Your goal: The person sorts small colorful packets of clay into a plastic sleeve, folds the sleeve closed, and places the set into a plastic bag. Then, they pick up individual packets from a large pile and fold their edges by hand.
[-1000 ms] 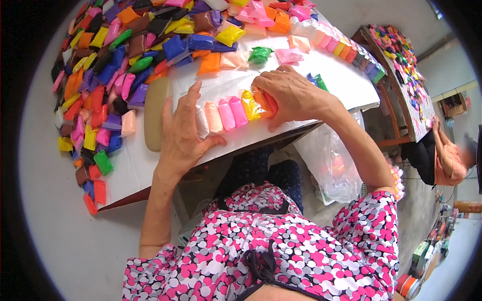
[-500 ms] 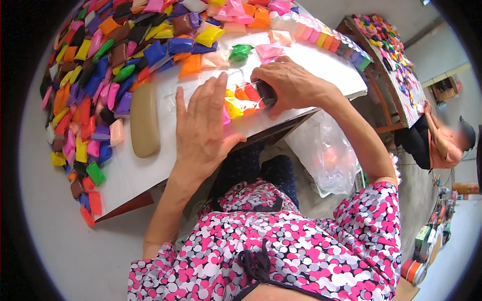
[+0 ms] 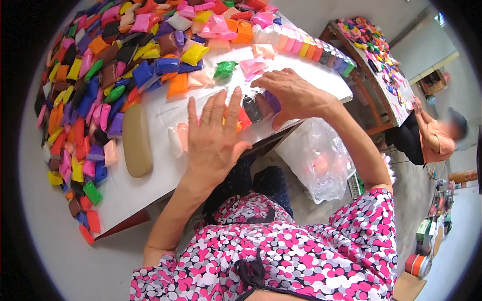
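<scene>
My left hand point(image 3: 213, 135) lies palm down over a row of small coloured packets near the table's front edge, its fingers apart. White and pale pink packets point(image 3: 178, 139) show at its left side, and a red packet point(image 3: 244, 118) at its right. My right hand point(image 3: 296, 98) curves round the row's right end, thumb and fingers spread about a purple packet point(image 3: 272, 102). Between the hands lies a black packet point(image 3: 252, 109). A green packet point(image 3: 225, 69) and a pink packet point(image 3: 253, 65) rest just beyond them.
A large pile of coloured packets point(image 3: 115, 75) covers the table's left and back. A tan case point(image 3: 136, 140) lies left of my hands. A neat packet row point(image 3: 304, 49) is at the back right. A plastic bag point(image 3: 321, 160) hangs below. A person point(image 3: 434, 138) sits at another table point(image 3: 396, 108).
More of the row shows: pale packets at the left and a purple one at the right. My right hand has opened slightly around the row's end. The view has shifted a little.
</scene>
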Action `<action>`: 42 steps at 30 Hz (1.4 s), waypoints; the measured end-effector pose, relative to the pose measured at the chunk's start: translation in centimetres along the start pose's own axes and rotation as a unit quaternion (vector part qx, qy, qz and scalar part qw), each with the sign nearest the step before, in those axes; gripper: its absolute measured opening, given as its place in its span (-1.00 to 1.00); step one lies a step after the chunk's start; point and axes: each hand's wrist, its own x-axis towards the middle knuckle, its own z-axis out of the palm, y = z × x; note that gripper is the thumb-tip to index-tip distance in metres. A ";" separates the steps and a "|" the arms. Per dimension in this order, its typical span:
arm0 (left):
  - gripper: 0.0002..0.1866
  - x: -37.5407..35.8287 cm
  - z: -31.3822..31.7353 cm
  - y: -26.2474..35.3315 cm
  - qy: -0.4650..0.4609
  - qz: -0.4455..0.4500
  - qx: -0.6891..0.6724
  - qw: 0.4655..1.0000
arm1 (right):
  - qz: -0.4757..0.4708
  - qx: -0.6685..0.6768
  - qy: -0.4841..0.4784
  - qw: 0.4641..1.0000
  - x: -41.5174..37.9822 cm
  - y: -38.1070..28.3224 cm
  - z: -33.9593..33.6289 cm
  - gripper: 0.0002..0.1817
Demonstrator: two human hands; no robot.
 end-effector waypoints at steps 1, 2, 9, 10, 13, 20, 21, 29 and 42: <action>0.09 0.5 0.3 0.3 0.004 0.005 -0.002 1.000 | 0.003 0.005 -0.016 1.000 0.3 0.0 0.3 -0.06; 0.07 0.9 0.8 0.3 -0.004 0.003 0.000 1.000 | 0.006 0.009 -0.026 1.000 0.4 -0.1 0.3 -0.08; 0.01 1.7 2.2 0.2 -0.010 -0.005 0.023 1.000 | -0.001 0.026 -0.009 1.000 0.0 0.3 0.2 -0.08; 0.01 1.8 2.2 0.2 -0.008 -0.006 0.026 1.000 | -0.016 0.024 0.020 0.999 -0.4 0.8 -0.1 -0.08; 0.01 1.8 2.4 -0.3 0.004 -0.008 0.028 1.000 | 0.026 0.020 0.017 0.999 -1.6 1.2 -1.7 0.00; 0.01 2.4 2.3 0.3 0.005 0.009 0.042 0.999 | 0.022 0.004 0.002 1.000 -2.1 1.7 -1.2 -0.01; 0.00 2.6 2.5 0.6 0.004 0.015 0.035 0.999 | 0.017 -0.006 0.005 1.000 -2.0 1.5 -1.0 -0.02; -0.15 3.6 3.2 0.8 -0.039 -0.006 0.013 0.999 | 0.008 0.005 0.009 1.000 -1.6 1.6 0.3 -0.10; 0.08 -0.2 -1.8 -2.7 -0.013 0.009 0.058 0.998 | 0.046 0.030 -0.006 0.998 -1.3 1.0 0.2 -0.09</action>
